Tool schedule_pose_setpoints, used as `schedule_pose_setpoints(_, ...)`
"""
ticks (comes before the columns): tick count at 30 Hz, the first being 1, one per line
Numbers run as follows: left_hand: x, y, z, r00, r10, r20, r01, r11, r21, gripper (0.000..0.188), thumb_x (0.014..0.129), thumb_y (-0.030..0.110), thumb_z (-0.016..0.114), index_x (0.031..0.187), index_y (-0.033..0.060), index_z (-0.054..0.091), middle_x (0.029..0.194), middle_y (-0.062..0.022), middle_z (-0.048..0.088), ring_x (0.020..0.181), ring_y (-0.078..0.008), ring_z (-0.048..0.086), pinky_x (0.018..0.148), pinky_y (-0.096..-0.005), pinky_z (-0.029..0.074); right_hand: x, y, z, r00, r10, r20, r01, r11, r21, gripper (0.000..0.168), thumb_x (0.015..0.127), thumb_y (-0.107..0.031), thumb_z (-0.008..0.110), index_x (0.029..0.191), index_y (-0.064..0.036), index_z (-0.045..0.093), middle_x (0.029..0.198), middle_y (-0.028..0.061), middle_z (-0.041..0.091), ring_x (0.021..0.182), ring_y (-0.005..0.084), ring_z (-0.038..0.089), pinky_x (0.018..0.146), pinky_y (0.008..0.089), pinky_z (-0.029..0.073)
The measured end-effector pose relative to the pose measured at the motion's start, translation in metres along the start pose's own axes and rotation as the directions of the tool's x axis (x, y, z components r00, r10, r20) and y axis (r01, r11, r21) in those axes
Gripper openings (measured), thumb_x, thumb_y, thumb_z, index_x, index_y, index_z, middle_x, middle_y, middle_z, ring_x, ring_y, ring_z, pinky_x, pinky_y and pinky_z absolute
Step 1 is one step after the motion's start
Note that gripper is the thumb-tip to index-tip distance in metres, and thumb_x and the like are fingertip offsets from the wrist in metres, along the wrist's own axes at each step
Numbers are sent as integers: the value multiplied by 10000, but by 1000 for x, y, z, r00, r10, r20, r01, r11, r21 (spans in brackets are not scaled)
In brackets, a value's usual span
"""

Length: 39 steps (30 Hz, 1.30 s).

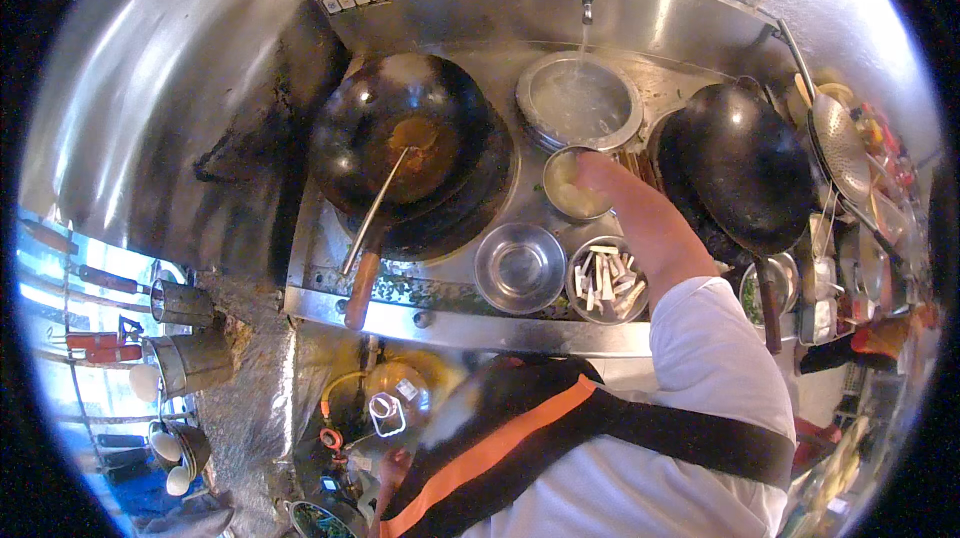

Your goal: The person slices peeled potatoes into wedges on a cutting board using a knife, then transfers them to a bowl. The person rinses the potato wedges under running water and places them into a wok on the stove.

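My right hand reaches over the rim of a small metal bowl with pale yellowish contents. Its fingers are hidden, so I cannot tell whether it grips anything. Behind that bowl stands a round metal basin of cloudy water, with a thin stream running in from a wall tap. Nearer to me are a shiny metal bowl and another bowl holding pale cut sticks of food. Low at my left side, what appears to be my left hand is small and blurred.
A dark wok with a wooden handle sits at left, a thin metal-coloured rod slanting from it. Another wok stands at right, beside a perforated skimmer. Vegetable scraps litter the steel stove's front.
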<state>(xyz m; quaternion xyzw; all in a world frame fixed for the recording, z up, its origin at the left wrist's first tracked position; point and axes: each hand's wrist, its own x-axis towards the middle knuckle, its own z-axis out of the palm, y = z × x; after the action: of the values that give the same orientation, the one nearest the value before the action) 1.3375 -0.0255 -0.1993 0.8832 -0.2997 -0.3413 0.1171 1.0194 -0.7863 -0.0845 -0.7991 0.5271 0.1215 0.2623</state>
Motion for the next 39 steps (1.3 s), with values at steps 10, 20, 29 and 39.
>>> schedule_pose_setpoints(10,0,-9,0,1000,17,-14,-16,998,54,260,762,277,663,883,49,629,747,-122,642,681,-264,616,633,-349,480,-59,-53,-4,989,79,-128,-79,997,2,723,595,-419,764,1167,-22,571,1049,183,641,934,295,631,806,370,507)
schedule_pose_setpoints(20,6,-5,-4,1000,12,5,-13,996,84,254,771,239,640,929,40,628,792,-113,657,705,-255,618,658,-350,484,-31,-25,13,968,-55,-245,84,990,113,586,625,-371,742,1122,-88,613,1025,189,641,912,313,631,812,396,496)
schedule_pose_setpoints(29,22,-27,13,1000,9,-19,-12,989,-147,319,760,234,683,996,29,619,841,-100,666,761,-188,630,707,-317,502,-24,8,-9,879,-477,4,462,848,-261,549,672,-320,696,1187,-169,577,1058,168,627,954,331,605,854,413,471)
schedule_pose_setpoints(39,34,-44,19,990,136,28,-127,968,-215,262,762,174,656,948,-1,598,862,-114,647,795,-233,628,699,-349,501,-16,-25,36,968,-178,-175,148,974,-171,361,775,-308,598,1099,-148,614,1028,177,627,954,342,601,827,458,472)
